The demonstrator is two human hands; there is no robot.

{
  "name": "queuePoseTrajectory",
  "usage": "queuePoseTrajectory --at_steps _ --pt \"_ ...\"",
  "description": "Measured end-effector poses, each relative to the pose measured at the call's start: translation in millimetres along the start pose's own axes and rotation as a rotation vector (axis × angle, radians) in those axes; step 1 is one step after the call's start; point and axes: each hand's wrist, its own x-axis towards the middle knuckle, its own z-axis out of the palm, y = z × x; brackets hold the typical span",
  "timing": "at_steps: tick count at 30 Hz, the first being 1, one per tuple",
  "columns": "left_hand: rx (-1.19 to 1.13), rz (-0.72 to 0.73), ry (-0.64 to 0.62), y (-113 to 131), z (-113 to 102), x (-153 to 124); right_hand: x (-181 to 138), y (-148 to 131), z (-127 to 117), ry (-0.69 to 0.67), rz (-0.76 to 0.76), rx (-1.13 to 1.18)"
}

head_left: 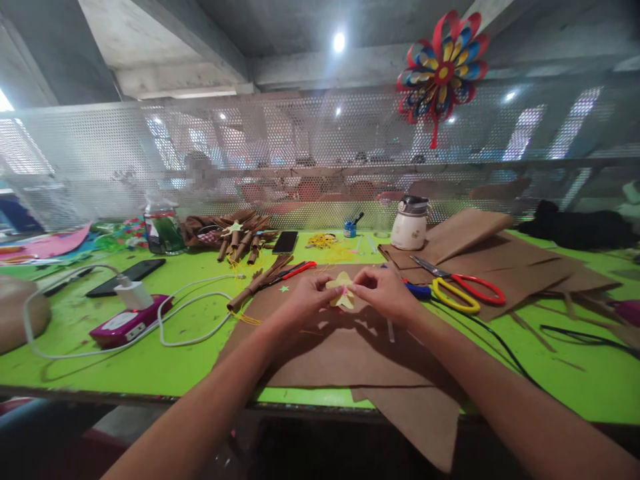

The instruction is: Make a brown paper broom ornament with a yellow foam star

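A small pale yellow paper flower (342,291) with a pink centre is pinched between my two hands. My left hand (316,297) grips its left side, and my right hand (379,288) holds its right side. Both are above a large sheet of brown paper (320,363) that overhangs the table's front edge. Left of my left hand lie a rolled brown paper stick (257,285), a red-handled tool (300,268) and a small green star (284,289). Scissors (460,287) with red and yellow handles rest right of my right hand.
A purple power strip (127,320) with a white charger and looping cable sits at left. Behind are a green bottle (164,227), bundled paper rolls (245,233), a phone (285,243), a blue jar (350,229) and a white flask (410,227). A person's arm (17,310) shows far left.
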Motion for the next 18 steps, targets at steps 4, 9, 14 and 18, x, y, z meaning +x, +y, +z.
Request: queuePoseTrajectory --at_steps 4,9,14,18 --pt "0.028 0.016 0.025 6.4 0.0 -1.9 3.9 6.9 -1.8 0.102 0.041 0.173" --pt "0.0 0.024 0.016 7.8 1.9 -1.8 0.8 5.4 3.9 -0.082 0.16 0.411" --pt "-0.07 -0.02 0.069 6.3 6.2 -1.7 -1.4 2.5 7.2 -0.12 0.151 0.317" --pt "-0.017 -0.01 0.076 2.7 5.1 -0.3 -0.7 6.4 7.7 -0.104 0.145 0.284"
